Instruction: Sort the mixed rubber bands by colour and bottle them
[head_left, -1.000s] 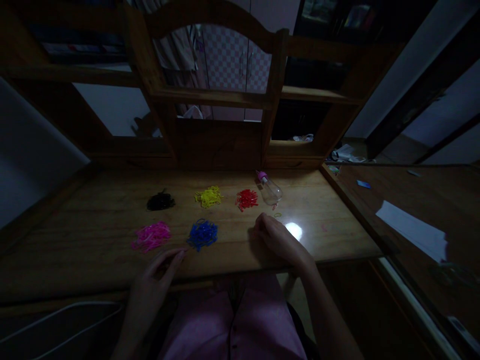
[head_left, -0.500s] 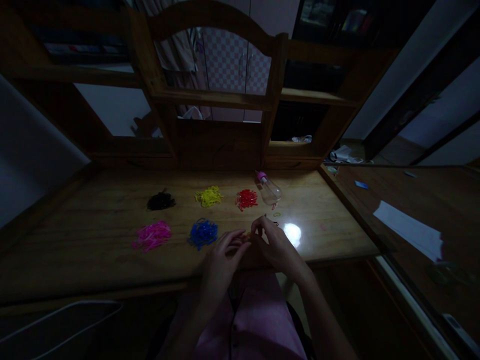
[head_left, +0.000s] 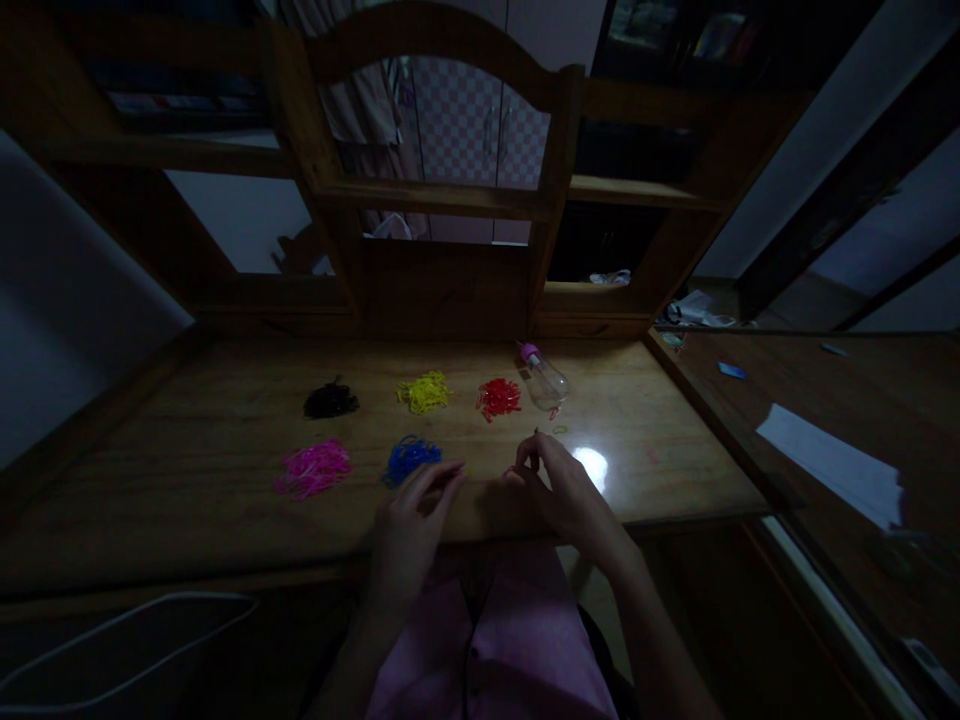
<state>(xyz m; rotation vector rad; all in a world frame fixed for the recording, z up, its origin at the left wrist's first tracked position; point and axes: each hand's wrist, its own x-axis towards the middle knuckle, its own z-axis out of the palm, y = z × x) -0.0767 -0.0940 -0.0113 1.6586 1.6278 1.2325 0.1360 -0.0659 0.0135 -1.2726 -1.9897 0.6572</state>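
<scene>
My left hand (head_left: 409, 515) is over the front of the wooden table, just beside a pile of small blue plastic loops (head_left: 411, 460). Its thumb and fingertips come together, with a faint yellowish speck at the tips too small to name. To the right, my right hand (head_left: 566, 490) hovers with curled fingers and the thumb pointing left. A small pinkish bit shows by its thumb; what it pinches is unclear. Further piles of like loops lie around: pink (head_left: 315, 468), black (head_left: 331, 399), yellow (head_left: 424, 392) and red (head_left: 499, 398).
A clear bulb-shaped bottle (head_left: 547, 385) with a purple cap lies behind my right hand. A loose yellow-green loop (head_left: 560, 430) is near it. Wooden shelving (head_left: 442, 290) rises at the back. Papers (head_left: 829, 465) rest on the surface at right.
My hands have drawn apart; the left moved left and down toward the blue pile. The orange-looking thing between them no longer shows. The view shifted slightly.
</scene>
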